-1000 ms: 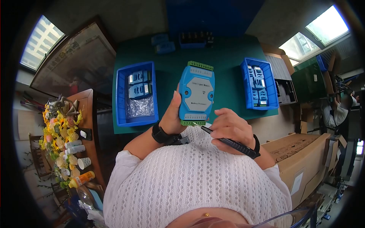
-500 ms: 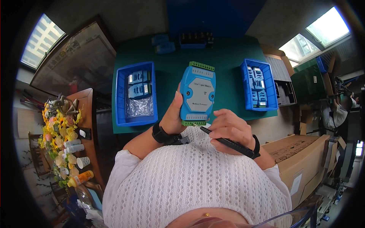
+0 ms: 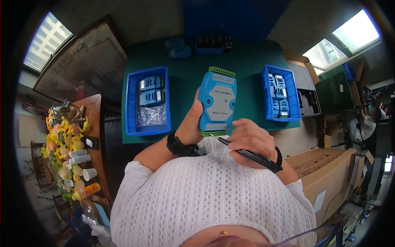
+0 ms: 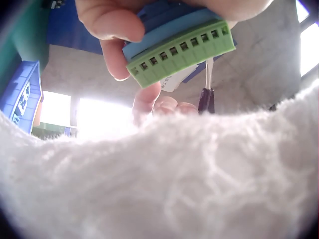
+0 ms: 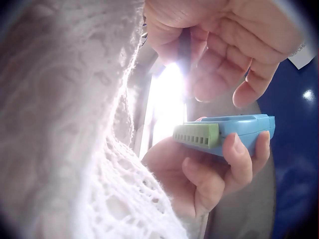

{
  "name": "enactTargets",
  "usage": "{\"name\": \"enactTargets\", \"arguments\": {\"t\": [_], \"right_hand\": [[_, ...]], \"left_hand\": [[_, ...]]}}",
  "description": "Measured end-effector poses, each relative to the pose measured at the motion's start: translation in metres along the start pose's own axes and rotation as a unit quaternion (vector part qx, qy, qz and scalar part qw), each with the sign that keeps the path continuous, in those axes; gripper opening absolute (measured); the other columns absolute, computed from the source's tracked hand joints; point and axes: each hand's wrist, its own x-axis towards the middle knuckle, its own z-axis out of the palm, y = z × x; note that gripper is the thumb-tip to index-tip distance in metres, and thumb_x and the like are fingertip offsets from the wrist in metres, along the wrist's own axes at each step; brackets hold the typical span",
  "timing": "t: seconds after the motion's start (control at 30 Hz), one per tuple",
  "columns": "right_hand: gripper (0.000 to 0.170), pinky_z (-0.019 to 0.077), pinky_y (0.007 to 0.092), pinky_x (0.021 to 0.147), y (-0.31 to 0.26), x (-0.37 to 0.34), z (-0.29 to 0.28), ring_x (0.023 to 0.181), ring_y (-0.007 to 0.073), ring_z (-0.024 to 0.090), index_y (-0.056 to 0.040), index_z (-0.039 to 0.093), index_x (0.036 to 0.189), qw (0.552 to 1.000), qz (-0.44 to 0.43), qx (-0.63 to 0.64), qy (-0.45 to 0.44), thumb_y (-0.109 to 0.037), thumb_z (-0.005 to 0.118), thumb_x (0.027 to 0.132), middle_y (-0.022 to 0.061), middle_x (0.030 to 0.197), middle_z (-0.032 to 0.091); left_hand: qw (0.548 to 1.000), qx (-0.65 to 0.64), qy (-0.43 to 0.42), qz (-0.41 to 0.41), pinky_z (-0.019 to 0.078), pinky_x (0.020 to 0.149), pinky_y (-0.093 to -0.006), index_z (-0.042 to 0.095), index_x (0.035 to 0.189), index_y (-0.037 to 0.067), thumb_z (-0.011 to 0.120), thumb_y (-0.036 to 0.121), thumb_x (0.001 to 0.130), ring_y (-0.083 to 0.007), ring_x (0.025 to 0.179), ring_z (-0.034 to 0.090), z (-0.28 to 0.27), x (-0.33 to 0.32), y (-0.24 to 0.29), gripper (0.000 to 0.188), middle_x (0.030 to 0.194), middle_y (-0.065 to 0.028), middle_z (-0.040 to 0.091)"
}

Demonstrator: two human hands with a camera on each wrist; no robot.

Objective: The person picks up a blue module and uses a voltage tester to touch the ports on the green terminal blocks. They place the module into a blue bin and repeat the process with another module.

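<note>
A light blue module (image 3: 219, 103) with a grey label and green terminal blocks at both ends is gripped upright by the left hand (image 3: 190, 125), thumb along its side. In the right wrist view the left hand's (image 5: 199, 181) fingers curl round the module (image 5: 244, 127) from below. The right hand (image 3: 252, 144) pinches a black screwdriver (image 3: 259, 160), whose tip meets the lower green terminal block (image 3: 214, 133). The left wrist view shows the screwdriver's metal shaft (image 4: 209, 73) at the green block (image 4: 182, 52), near one end of its row of square openings.
On the green table (image 3: 181, 70) stand a left blue bin (image 3: 128, 103) with modules and clear bags, and a right blue bin (image 3: 295, 96) with several modules. More items lie at its far edge. Cardboard boxes (image 3: 329, 177) are at right; flowers (image 3: 68, 152) and cups stand at left.
The module and the left hand have shifted slightly right in the head view. The right hand has stayed nearly in place, with the screwdriver tip still at the lower block.
</note>
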Motion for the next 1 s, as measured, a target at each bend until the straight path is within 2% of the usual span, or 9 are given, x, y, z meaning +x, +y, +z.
{"name": "enactTargets", "arguments": {"t": [0.3,0.5,0.6,0.7,0.77,0.87,0.9,0.93,1.0], "right_hand": [[0.028,0.0490,0.0398,0.078,-0.001,0.001,0.003,0.073,0.0222,0.060,-0.0049,0.058,0.084,1.000,-0.006,0.007,0.003,0.002,0.071,0.061,0.0081,0.079,0.061],[0.027,0.0492,0.0395,0.077,-0.002,0.002,0.003,0.073,0.0227,0.060,-0.0049,0.058,0.083,1.000,-0.008,0.020,0.007,0.002,0.071,0.061,0.0079,0.079,0.061],[0.027,0.0490,0.0397,0.078,-0.002,0.003,0.005,0.073,0.0231,0.060,-0.0048,0.058,0.083,1.000,-0.007,0.013,0.006,0.002,0.071,0.061,0.0077,0.079,0.061],[0.025,0.0476,0.0398,0.079,-0.001,0.002,0.005,0.074,0.0233,0.061,-0.0045,0.058,0.084,1.000,0.009,0.030,0.003,0.000,0.071,0.063,0.0080,0.079,0.061],[0.021,0.0461,0.0392,0.081,0.004,0.000,0.003,0.074,0.0227,0.060,-0.0037,0.058,0.085,0.998,0.022,0.054,0.003,-0.003,0.070,0.068,0.0089,0.080,0.061],[0.014,0.0435,0.0376,0.084,0.013,-0.013,0.009,0.075,0.0213,0.059,-0.0021,0.057,0.086,0.966,0.093,0.197,0.140,-0.010,0.064,0.078,0.0104,0.080,0.060],[0.018,0.0425,0.0358,0.085,0.018,-0.018,0.012,0.077,0.0186,0.058,0.0004,0.053,0.092,0.951,0.093,0.230,0.186,-0.016,0.058,0.085,0.0111,0.083,0.058],[0.020,0.0433,0.0346,0.084,0.020,-0.021,0.012,0.078,0.0176,0.058,0.0012,0.051,0.095,0.939,0.120,0.239,0.218,-0.015,0.057,0.085,0.0113,0.086,0.058],[0.026,0.0455,0.0304,0.082,0.022,-0.027,0.011,0.081,0.0149,0.059,0.0028,0.046,0.102,0.911,0.192,0.251,0.265,-0.015,0.056,0.086,0.0127,0.094,0.057]], "left_hand": [[0.999,-0.005,-0.032,0.008,0.0464,0.088,-0.0420,0.020,0.135,0.015,0.035,0.066,0.082,-0.0269,0.113,0.047,-0.001,0.000,0.000,0.075,0.126,-0.0152,0.040],[0.999,0.001,-0.036,0.010,0.0455,0.089,-0.0422,0.019,0.135,0.016,0.036,0.065,0.082,-0.0266,0.113,0.047,-0.002,-0.001,0.000,0.075,0.126,-0.0151,0.040],[0.999,0.002,-0.041,0.004,0.0442,0.090,-0.0387,0.016,0.136,0.014,0.040,0.066,0.080,-0.0239,0.115,0.044,0.000,-0.002,0.004,0.080,0.128,-0.0148,0.036],[0.999,0.008,-0.023,0.024,0.0448,0.090,-0.0414,0.022,0.135,0.013,0.036,0.065,0.082,-0.0273,0.112,0.048,-0.002,-0.001,-0.001,0.075,0.125,-0.0149,0.042],[0.999,-0.050,-0.011,-0.016,0.0466,0.088,-0.0398,0.027,0.133,0.010,0.035,0.063,0.083,-0.0286,0.112,0.048,-0.006,0.001,-0.003,0.073,0.122,-0.0156,0.045],[0.982,-0.170,-0.019,-0.075,0.0496,0.084,-0.0372,0.033,0.129,0.006,0.036,0.060,0.085,-0.0315,0.113,0.047,-0.018,0.008,-0.002,0.070,0.119,-0.0166,0.048],[0.972,-0.215,-0.025,-0.094,0.0506,0.083,-0.0363,0.035,0.127,0.004,0.037,0.059,0.086,-0.0326,0.114,0.047,-0.023,0.011,-0.002,0.068,0.118,-0.0169,0.049],[0.946,-0.306,-0.013,-0.103,0.0525,0.082,-0.0350,0.037,0.125,0.004,0.045,0.052,0.086,-0.0352,0.117,0.044,-0.026,0.014,-0.003,0.063,0.119,-0.0199,0.048],[0.917,-0.382,-0.010,-0.117,0.0526,0.084,-0.0355,0.038,0.122,0.004,0.050,0.050,0.084,-0.0360,0.114,0.046,-0.032,0.015,-0.010,0.061,0.118,-0.0192,0.049]]}}
